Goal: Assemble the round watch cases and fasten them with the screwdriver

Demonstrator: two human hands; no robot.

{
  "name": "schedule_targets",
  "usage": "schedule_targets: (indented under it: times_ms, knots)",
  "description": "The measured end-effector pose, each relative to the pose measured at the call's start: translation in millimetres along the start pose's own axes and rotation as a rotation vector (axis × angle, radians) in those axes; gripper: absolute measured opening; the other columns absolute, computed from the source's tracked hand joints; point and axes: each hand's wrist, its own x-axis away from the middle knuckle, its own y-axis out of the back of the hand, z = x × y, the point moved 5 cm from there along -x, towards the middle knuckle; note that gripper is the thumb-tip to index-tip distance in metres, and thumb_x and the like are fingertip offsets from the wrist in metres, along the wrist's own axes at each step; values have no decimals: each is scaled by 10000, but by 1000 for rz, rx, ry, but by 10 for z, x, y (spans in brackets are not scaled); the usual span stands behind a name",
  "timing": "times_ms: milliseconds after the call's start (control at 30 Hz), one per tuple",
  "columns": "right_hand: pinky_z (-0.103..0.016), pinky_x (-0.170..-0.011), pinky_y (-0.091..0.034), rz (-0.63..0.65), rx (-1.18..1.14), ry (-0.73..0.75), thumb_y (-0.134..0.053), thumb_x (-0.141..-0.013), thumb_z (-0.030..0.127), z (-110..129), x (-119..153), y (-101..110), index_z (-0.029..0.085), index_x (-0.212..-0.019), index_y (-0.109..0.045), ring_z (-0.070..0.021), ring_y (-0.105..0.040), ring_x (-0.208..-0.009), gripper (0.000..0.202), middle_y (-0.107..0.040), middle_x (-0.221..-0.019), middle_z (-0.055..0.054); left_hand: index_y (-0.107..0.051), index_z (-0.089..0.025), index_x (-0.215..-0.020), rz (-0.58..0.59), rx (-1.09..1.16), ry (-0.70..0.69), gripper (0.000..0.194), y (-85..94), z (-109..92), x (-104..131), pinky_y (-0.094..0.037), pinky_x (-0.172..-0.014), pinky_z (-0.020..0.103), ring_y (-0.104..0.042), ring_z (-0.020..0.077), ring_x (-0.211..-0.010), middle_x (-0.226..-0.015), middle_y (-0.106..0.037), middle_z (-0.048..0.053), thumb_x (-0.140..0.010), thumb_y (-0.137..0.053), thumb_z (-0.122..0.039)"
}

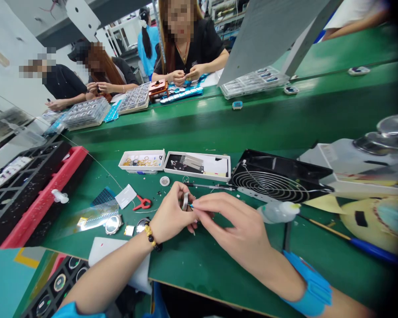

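Left hand [174,212] pinching small round metal part [185,201] upright, above green bench [199,260]. Right hand [237,221] right there beside it, fingertips closed on something tiny, blue bit showing, touching or nearly so. Just left, watch case [113,224] lying by red clip [143,202]. Beyond, two white trays [197,166] side by side, black fan [275,176] to their right. Farther, co-workers' hands [186,77] busy across bench.
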Motion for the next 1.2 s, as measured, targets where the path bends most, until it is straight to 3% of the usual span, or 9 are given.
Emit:
schedule_targets:
  times_ms: [567, 800, 967, 1200]
  knots:
    - [-255, -817, -576, 20, 45, 28, -676, -947, 48, 12, 12, -11, 191, -1026, -692, -128, -702, -928, 165, -741, -1013, -15, -360, -254, -962, -13, -47, -17, 447, 6, 5, 0, -519, -396, 206, -593, 70, -511, -907, -576, -80, -698, -694, -120]
    - [-282, -781, -553, 70, 225, 102, -646, -938, 32, 60, 41, -52, 182, -1011, -679, -154, -704, -916, 170, -749, -1014, -11, -381, -249, -1016, -101, -257, -196, 479, 72, -54, 25, -488, -692, 208, -558, 73, -746, -952, -606, -56, -716, -704, -61]
    - [-275, -788, -533, 13, 305, 155, -645, -925, 28, 91, 3, 0, 172, -990, -671, -152, -707, -914, 160, -751, -1010, -8, -378, -258, -1070, -13, -68, -224, 494, -1, -65, 46, -467, -778, 220, -570, 87, -876, -1110, -627, -11, -770, -723, -71]
    - [-295, -800, -527, -48, 388, 283, -600, -973, 69, 179, 0, 74, 155, -992, -681, -172, -706, -904, 120, -753, -979, -33, -355, -267, -1061, -83, -33, -263, 493, -49, -142, 122, -467, -716, 221, -625, 110, -909, -1266, -635, 56, -811, -756, -127]
